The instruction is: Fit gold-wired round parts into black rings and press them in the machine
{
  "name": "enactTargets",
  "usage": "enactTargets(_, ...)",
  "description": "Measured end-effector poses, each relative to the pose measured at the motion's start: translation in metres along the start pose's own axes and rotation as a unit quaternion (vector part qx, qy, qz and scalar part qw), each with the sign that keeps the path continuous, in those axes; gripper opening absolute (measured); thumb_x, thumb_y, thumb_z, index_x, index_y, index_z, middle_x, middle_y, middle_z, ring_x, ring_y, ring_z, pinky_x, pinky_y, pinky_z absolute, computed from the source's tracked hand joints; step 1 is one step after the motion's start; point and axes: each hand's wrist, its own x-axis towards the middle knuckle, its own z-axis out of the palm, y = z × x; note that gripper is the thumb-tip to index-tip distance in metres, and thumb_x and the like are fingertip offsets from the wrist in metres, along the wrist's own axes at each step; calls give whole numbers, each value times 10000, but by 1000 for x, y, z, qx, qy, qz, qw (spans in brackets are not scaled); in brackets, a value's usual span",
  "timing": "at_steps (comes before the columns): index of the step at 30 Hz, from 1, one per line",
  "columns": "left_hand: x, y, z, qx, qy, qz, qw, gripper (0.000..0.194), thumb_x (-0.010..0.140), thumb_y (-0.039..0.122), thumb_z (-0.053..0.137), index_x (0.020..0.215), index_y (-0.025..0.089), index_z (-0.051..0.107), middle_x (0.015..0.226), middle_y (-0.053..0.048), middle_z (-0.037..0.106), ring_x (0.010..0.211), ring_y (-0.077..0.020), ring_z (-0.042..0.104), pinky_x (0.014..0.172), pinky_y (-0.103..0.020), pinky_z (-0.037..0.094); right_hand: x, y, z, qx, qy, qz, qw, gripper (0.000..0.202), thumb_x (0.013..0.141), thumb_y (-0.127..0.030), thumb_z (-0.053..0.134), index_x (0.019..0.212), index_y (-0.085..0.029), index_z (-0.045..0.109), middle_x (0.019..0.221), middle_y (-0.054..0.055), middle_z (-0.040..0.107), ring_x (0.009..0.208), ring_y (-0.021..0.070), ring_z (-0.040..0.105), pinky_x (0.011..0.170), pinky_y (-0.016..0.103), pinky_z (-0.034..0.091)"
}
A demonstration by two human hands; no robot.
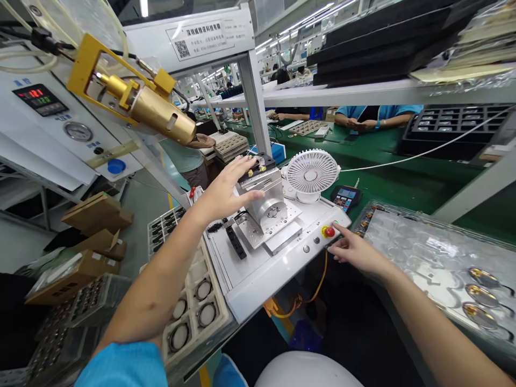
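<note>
My left hand (229, 191) lies over the top of a silver metal fixture (269, 198), fingers stretched out and thumb apart along its side. Under the fingertips is a black holder (264, 165) with yellow knobs; whatever sits in it is partly hidden. My right hand (357, 250) is at the front right corner of the white machine base (258, 282). Its index finger points onto a green-lit button (336, 222) beside the red emergency stop (329, 231), while the other fingers bend loosely with nothing visible in them.
A gold dispensing valve (161, 113) hangs at upper left. Behind the fixture stands a white fan (312, 174), with a handheld controller (345, 198) nearby. Trays of round watch-case-like parts (206, 314) lie left; a clear plastic tray (427, 258) lies right. Other people sit across the green bench.
</note>
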Motion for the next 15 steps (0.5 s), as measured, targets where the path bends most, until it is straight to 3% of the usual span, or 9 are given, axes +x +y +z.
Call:
enactTargets(4, -61, 15, -2, 1, 49, 16, 999, 728, 915, 631, 640, 1522, 256, 496, 1663, -125, 417, 1561, -349, 344, 1272, -577, 284, 3, 7, 12, -131, 16, -22, 991, 956, 882, -270, 651, 1672, -106, 138, 866, 31, 723, 800, 230, 699, 768, 346, 544)
enactTargets(8, -148, 29, 15, -68, 28, 5, 997, 571, 884, 468, 760, 1415, 321, 612, 1588, -98, 523, 1464, -335, 501, 1212, -529, 424, 5, 11, 9, -137, 45, -24, 989, 970, 855, -284, 671, 1660, -96, 163, 926, 41, 720, 836, 234, 709, 802, 338, 528)
enactTargets(11, -197, 41, 50, -186, 18, -79, 979, 472, 869, 343, 798, 1324, 300, 681, 1446, -115, 657, 1341, -312, 628, 1138, -470, 518, 6, 12, 4, -68, 30, -11, 997, 970, 856, -250, 631, 1659, -92, 111, 879, 23, 708, 726, 208, 703, 727, 319, 543)
enactTargets(13, -217, 53, 84, -288, 22, -154, 945, 350, 894, 298, 766, 1239, 258, 727, 1316, -130, 736, 1250, -299, 693, 1103, -449, 549, 1, 12, 4, -69, 43, -17, 997, 852, 854, -250, 625, 1613, -88, 272, 856, 32, 708, 705, 207, 687, 719, 328, 545)
enactTargets(15, -228, 69, 124, -407, 16, -228, 884, 282, 928, 317, 724, 1197, 231, 738, 1245, -138, 767, 1195, -284, 725, 1077, -425, 569, -13, 14, 11, -73, 62, -51, 994, 685, 852, -302, 664, 1481, -101, 481, 887, 60, 720, 735, 214, 676, 740, 347, 551)
